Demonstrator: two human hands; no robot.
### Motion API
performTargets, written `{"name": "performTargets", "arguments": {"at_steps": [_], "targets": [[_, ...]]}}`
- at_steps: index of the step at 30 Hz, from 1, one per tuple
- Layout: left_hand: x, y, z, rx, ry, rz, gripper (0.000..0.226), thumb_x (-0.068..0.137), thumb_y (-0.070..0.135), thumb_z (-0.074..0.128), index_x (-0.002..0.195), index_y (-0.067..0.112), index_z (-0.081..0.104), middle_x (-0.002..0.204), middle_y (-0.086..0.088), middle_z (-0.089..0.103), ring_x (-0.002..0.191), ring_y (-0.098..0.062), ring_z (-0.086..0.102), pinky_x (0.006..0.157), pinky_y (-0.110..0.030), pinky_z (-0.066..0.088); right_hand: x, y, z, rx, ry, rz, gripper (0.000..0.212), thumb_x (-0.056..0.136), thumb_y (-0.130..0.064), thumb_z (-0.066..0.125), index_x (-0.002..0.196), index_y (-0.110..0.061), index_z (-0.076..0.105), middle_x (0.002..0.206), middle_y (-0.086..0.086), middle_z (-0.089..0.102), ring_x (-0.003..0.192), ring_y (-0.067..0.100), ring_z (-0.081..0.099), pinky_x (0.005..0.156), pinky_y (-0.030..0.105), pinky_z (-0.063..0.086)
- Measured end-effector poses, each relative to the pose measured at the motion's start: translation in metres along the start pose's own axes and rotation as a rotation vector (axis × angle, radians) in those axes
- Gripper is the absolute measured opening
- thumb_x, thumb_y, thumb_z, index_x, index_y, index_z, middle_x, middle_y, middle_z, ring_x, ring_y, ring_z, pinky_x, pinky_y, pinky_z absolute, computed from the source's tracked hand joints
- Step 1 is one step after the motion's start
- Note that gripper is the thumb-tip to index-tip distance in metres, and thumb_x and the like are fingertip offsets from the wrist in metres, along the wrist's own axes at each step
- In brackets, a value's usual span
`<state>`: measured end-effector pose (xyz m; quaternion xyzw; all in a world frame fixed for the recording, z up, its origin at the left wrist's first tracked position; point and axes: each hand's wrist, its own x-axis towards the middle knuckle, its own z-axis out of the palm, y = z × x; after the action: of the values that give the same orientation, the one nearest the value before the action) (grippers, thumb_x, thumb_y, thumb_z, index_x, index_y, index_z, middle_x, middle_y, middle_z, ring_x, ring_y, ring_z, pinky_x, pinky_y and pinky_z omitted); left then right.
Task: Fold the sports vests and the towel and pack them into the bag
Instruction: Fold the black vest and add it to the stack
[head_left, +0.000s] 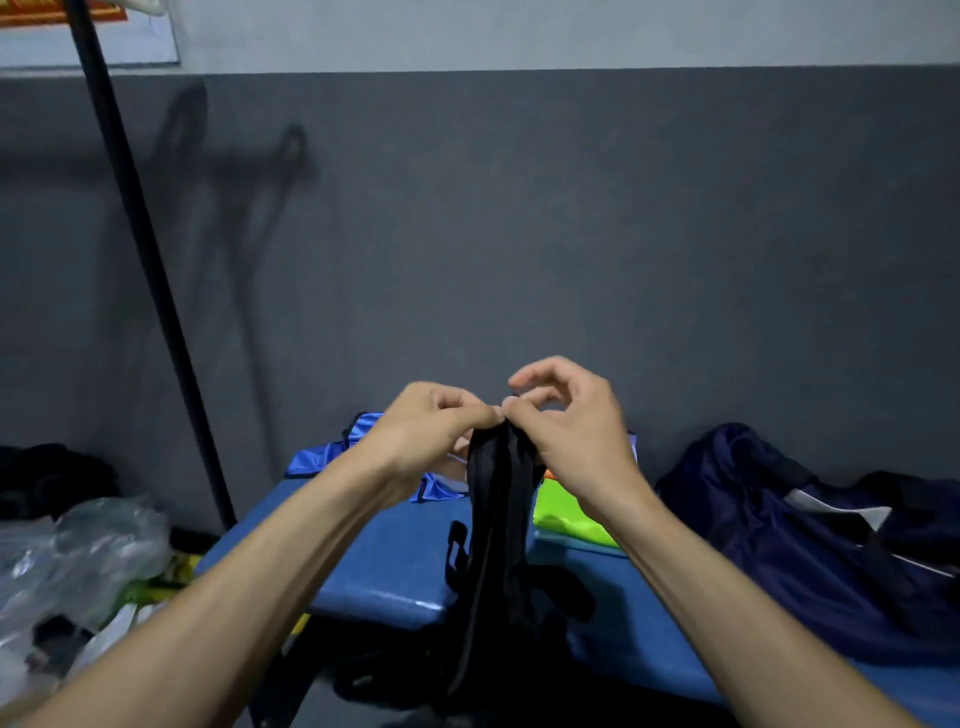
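Head view: the left hand (431, 426) and right hand (566, 421) are both pinching the top edge of a black fabric sports vest (498, 519), which is hanging above the blue padded table (384, 571). Risk: the thin pinch is likely to slip, dropping the vest unfolded.

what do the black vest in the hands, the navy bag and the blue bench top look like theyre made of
Black vest: thin matte synthetic fabric, judging by its limp hang and soft folds from where both hands pinch it.
Navy bag: likely nylon or polyester; it slumps, creases and has a faint sheen.
Blue bench top: looks like padded vinyl or similar, smooth with a glossy highlight on its rounded edge.
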<state>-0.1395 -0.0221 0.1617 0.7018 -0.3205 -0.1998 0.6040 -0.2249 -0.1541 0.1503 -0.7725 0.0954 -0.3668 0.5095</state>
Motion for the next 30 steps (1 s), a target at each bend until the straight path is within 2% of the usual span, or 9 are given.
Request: {"name": "performTargets", "arguments": {"at_steps": [4, 7, 12, 16, 19, 22, 25, 27, 30], "targets": [[-0.003, -0.003, -0.004, -0.096, 0.006, -0.042, 0.015, 0.092, 0.018, 0.072, 0.088, 0.005, 0.067, 0.076, -0.016, 0.056, 0.06, -0.022, 0.056, 0.049, -0.025, 0.05, -0.001, -0.001, -0.006, 0.004, 0.007, 0.053, 0.012, 0.075, -0.025, 0.077, 0.083, -0.029, 0.069, 0.072, -0.001, 0.071, 0.058, 0.016, 0.062, 0.058, 0.027, 0.042], [-0.003, -0.001, -0.009, -0.133, 0.024, -0.027, 0.018, 0.092, 0.02, 0.074, 0.088, 0.003, 0.067, 0.074, -0.014, 0.058, 0.06, -0.021, 0.056, 0.051, -0.026, 0.052, -0.003, -0.003, -0.007, 0.04, 0.005, 0.098, 0.013, 0.08, -0.016, 0.08, 0.082, -0.02, 0.069, 0.069, 0.0, 0.069, 0.058, 0.019, 0.061, 0.057, 0.032, 0.048], [-0.007, 0.003, -0.007, -0.105, 0.049, 0.01, 0.023, 0.093, 0.023, 0.072, 0.089, 0.0, 0.068, 0.073, -0.013, 0.056, 0.057, -0.017, 0.054, 0.05, -0.026, 0.052, -0.005, -0.012, -0.004, -0.015, -0.007, 0.106, 0.015, 0.078, -0.014, 0.082, 0.081, -0.018, 0.068, 0.069, 0.001, 0.069, 0.059, 0.022, 0.066, 0.056, 0.039, 0.055], [-0.009, 0.006, -0.003, -0.134, 0.01, -0.02, 0.027, 0.101, 0.022, 0.062, 0.1, -0.004, 0.069, 0.077, -0.011, 0.064, 0.059, -0.016, 0.063, 0.058, -0.028, 0.056, -0.008, -0.022, -0.002, -0.179, 0.018, 0.064, 0.014, 0.078, -0.021, 0.084, 0.078, -0.02, 0.07, 0.07, -0.001, 0.073, 0.059, 0.012, 0.069, 0.051, 0.025, 0.05], [-0.015, 0.01, -0.001, -0.221, -0.03, -0.053, 0.033, 0.105, 0.019, 0.052, 0.104, -0.008, 0.069, 0.087, -0.014, 0.071, 0.07, -0.02, 0.071, 0.066, -0.031, 0.06, -0.009, -0.031, -0.008, -0.295, 0.017, 0.002, 0.017, 0.077, -0.03, 0.085, 0.076, -0.021, 0.071, 0.067, -0.005, 0.072, 0.065, 0.008, 0.07, 0.059, 0.023, 0.054], [-0.022, 0.013, 0.0, -0.402, -0.084, -0.094, 0.038, 0.107, 0.019, 0.043, 0.115, -0.01, 0.066, 0.11, -0.026, 0.072, 0.089, -0.032, 0.073, 0.074, -0.037, 0.062, -0.01, -0.036, -0.011, -0.517, -0.016, -0.092, 0.022, 0.072, -0.038, 0.085, 0.076, -0.022, 0.07, 0.066, -0.009, 0.068, 0.071, 0.004, 0.064, 0.061, 0.02, 0.049], [-0.028, 0.01, -0.003, -0.521, -0.174, -0.127, 0.042, 0.106, 0.024, 0.044, 0.124, -0.009, 0.063, 0.121, -0.028, 0.068, 0.107, -0.04, 0.07, 0.087, -0.046, 0.061, -0.007, -0.035, -0.016, -0.625, -0.045, -0.203, 0.011, 0.075, -0.024, 0.079, 0.078, -0.024, 0.069, 0.07, -0.01, 0.068, 0.07, 0.007, 0.065, 0.068, 0.027, 0.052], [-0.03, 0.004, -0.011, -0.345, -0.125, -0.056, 0.035, 0.107, 0.022, 0.044, 0.116, 0.0, 0.07, 0.113, -0.019, 0.073, 0.102, -0.033, 0.073, 0.081, -0.043, 0.062, -0.002, -0.033, -0.03, -0.501, -0.142, -0.208, 0.01, 0.079, -0.015, 0.079, 0.08, -0.022, 0.071, 0.074, -0.006, 0.072, 0.071, 0.009, 0.068, 0.074, 0.032, 0.056], [-0.03, -0.011, -0.033, 0.06, 0.127, 0.253, 0.014, 0.095, 0.012, 0.063, 0.095, 0.018, 0.076, 0.092, -0.008, 0.074, 0.083, -0.018, 0.07, 0.067, -0.03, 0.058, 0.006, -0.04, -0.068, -0.131, -0.413, -0.153, 0.011, 0.085, -0.001, 0.078, 0.089, -0.006, 0.069, 0.085, 0.009, 0.074, 0.08, 0.015, 0.067, 0.08, 0.031, 0.056]]}}
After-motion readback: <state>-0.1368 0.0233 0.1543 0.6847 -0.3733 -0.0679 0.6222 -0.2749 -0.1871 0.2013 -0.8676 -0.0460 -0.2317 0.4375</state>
